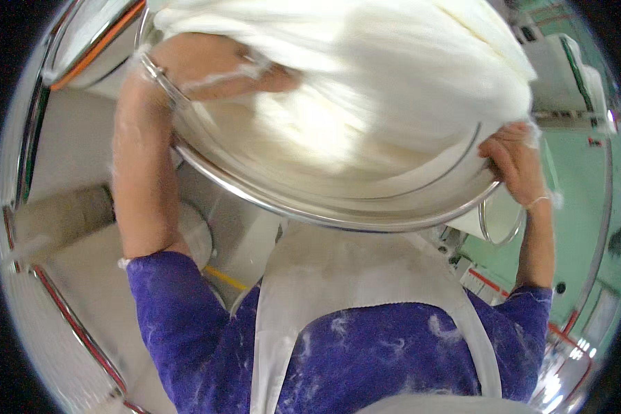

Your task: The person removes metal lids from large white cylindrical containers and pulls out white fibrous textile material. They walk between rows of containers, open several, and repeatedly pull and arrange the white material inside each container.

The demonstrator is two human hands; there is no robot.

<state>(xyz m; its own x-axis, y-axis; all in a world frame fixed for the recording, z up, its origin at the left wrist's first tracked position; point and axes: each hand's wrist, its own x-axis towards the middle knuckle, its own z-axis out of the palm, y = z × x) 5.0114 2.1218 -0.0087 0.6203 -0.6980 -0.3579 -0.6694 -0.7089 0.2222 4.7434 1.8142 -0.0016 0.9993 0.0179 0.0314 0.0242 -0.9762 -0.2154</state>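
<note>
A large round can (310, 219) with a shiny metal rim and a pale inner wall is tilted in front of my chest. Soft white fibre, like cotton sliver (421, 62), fills and overflows its far side. Over the rim at the left reaches my left arm, with my left hand (255, 76) against the white fibre; motion blur hides how its fingers lie. At the right, my right hand (516, 160) is closed over the can's rim, fingers bent to the inside. Bits of white fluff cling to both arms.
Another white can (486, 219) with a metal rim stands below at the right, over a green floor (566, 207). On the left are a brownish cylinder (65, 217) and a red-striped rail (79, 328). White machinery (559, 76) stands at the upper right.
</note>
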